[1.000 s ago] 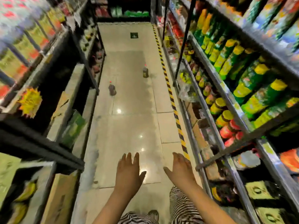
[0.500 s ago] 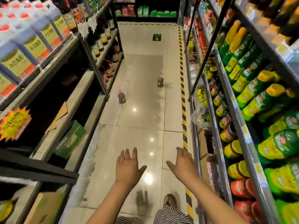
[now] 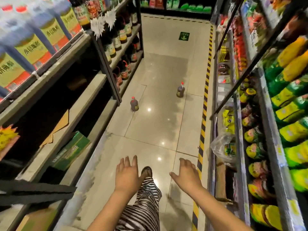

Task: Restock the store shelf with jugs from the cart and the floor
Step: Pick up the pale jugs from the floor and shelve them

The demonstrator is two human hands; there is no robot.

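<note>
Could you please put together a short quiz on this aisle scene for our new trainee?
1. True or false: the person's left hand grips a jug.
2. How many dark brown plastic jugs with red caps stand upright on the glossy beige tiled floor? A) one B) two C) four
3. Fill in: of the left jug and the right jug, which stands closer to the yellow-and-black striped floor tape, the one nearer the person is the ___ jug.

Key: 1. False: the left hand and the right hand are both empty, with their fingers spread. 2. B. 3. left.
</note>
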